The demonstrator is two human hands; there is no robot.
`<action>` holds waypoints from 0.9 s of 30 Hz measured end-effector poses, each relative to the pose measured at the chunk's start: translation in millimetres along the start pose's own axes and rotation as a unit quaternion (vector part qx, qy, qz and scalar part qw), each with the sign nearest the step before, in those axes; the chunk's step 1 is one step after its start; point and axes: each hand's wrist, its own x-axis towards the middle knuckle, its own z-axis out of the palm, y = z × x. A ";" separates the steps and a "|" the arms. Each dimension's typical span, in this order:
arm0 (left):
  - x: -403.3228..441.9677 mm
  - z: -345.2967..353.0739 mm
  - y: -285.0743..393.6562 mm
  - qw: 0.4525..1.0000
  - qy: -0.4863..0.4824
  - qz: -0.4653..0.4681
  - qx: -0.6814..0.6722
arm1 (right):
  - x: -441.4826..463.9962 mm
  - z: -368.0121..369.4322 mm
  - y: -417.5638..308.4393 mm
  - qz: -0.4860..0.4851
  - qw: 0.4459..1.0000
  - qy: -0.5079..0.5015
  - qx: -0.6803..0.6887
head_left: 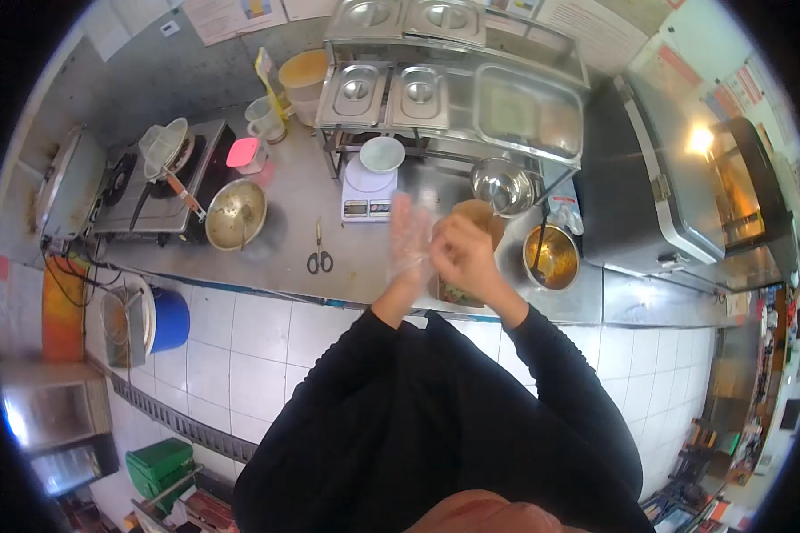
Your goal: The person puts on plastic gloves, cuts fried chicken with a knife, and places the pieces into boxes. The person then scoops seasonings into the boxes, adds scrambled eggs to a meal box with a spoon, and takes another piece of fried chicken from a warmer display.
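Observation:
My left hand is raised over the front of the steel counter, fingers stretched out, in a clear plastic glove. Right beside it, my bare right hand has its fingers curled in a pinch at the glove's cuff near the left wrist. Behind and below my right hand stands a brown paper container, mostly covered by the hand; some green shows near its lower edge. A white kitchen scale bearing a pale bowl is just beyond my left hand.
Scissors and a metal pan lie to the left, near a stove. To the right are a steel bowl and a bowl of orange-brown sauce with a dark utensil. A rack holds lidded steel pans behind.

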 end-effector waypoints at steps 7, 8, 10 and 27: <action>32.5 -74.5 50.4 0.990 0.122 0.041 -0.060 | -41.4 -12.5 8.1 0.074 0.994 0.019 -0.075; 28.0 -82.4 54.3 0.987 0.141 0.028 -0.071 | -44.7 -24.1 23.9 0.163 0.979 0.081 -0.088; 15.8 -98.5 51.5 0.991 0.128 -0.006 -0.043 | -63.8 -49.0 67.1 0.124 0.917 0.070 -0.372; -54.2 -127.9 -21.3 0.939 -0.069 -0.245 0.230 | -127.9 -65.4 289.7 0.313 0.869 -0.268 -0.274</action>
